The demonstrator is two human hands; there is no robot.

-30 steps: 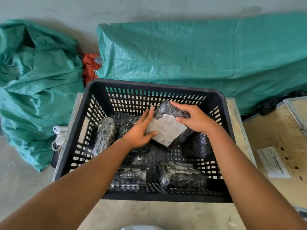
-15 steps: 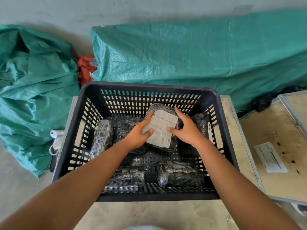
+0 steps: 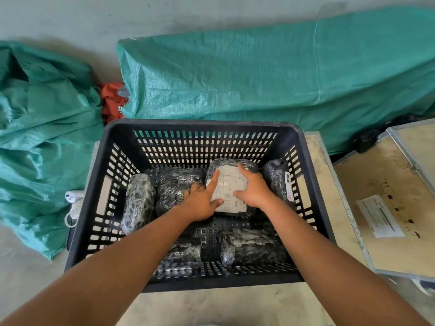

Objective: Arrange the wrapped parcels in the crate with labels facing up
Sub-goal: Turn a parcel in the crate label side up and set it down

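Head view has us looking straight down into the black slotted crate, which sits on a pale table. Our left hand lies on the labelled parcel, index finger stretched out across the white label, thumb on its near edge, the other fingers curled. Our right hand lies flat and spread on the right half of that same label. The parcel is at the back of the crate, right of centre, label facing up, its far edge near the back wall.

Room's tight back there: a dark wrapped parcel sits just beside it on the left, another stands along the left wall, and one more is wedged against the right wall. Two parcels lie along the near wall, one on the left and one on the right. A bare strip of crate floor shows in the middle. Green tarp covers things behind the crate.
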